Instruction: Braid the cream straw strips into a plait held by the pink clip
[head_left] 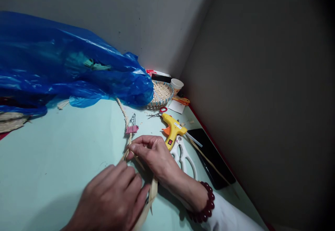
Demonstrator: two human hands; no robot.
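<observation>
A thin braid (121, 109) of pale, dried husk-like strips runs from under the blue bag toward me, with a pink binder clip (132, 129) clamped on it. Just below the clip, my right hand (159, 159) pinches the braid's working end between thumb and fingertips. My left hand (112, 192) is closed in front of it, its fingers curled around the loose strips; the fingertips are partly hidden. One broad strip (153, 190) hangs between the two hands, passing by my left thumb and out at the bottom.
A large blue plastic bag (65, 59) covers the back left. To the right lie a yellow glue gun (172, 128), white-handled shears (184, 154), red-handled scissors (163, 109) and a black flat device (209, 161). A woven basket (162, 93) and paper cup (177, 84) stand by the wall.
</observation>
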